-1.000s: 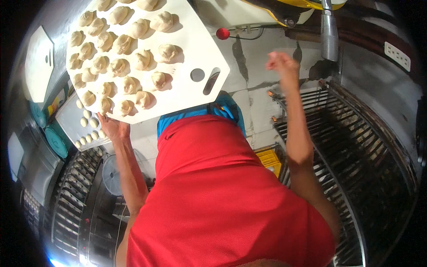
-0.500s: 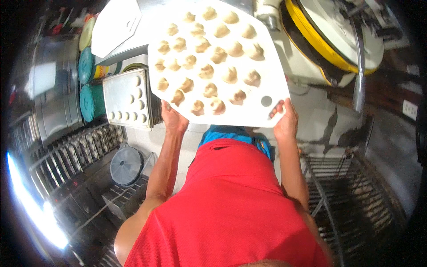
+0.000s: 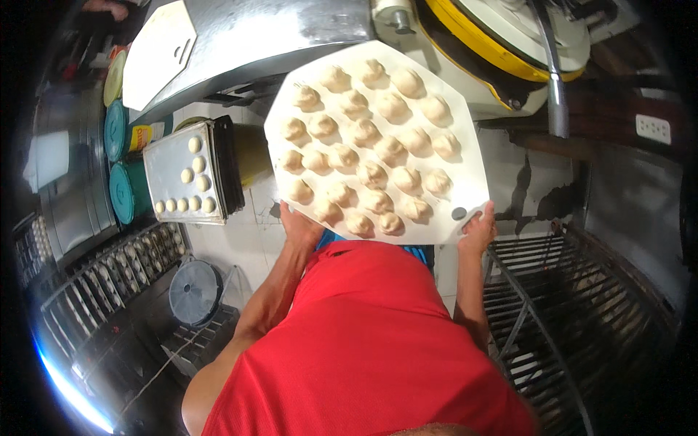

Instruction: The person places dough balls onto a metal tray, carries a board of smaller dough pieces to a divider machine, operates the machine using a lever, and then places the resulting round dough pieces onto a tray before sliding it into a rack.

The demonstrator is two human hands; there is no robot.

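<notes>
Between both hands I carry a white, many-sided board (image 3: pixel 465 178), held off the table in front of my body. Several pale dough balls (image 3: pixel 371 174) with uneven, pinched tops lie spread across it. My left hand (image 3: pixel 299 227) is closed on the near left edge, its fingers mostly hidden under the board. At the near right corner my right hand (image 3: pixel 478 229) grips the board beside a dark round hole, with the fingers passing through or around a slot there.
A steel table (image 3: pixel 283 29) stands ahead, with another white board (image 3: pixel 158 62) on its left end. To the left are stacked baking trays (image 3: pixel 163 171) with small dough balls, teal-lidded buckets (image 3: pixel 120 192) and a grey round lid (image 3: pixel 195 291). A yellow-rimmed machine (image 3: pixel 480 33) stands far right; a metal rack (image 3: pixel 574 291) is near right.
The board with its dough balls has come off the table area toward my body and slightly right, uncovering the steel table top. Both hands keep their hold on it.
</notes>
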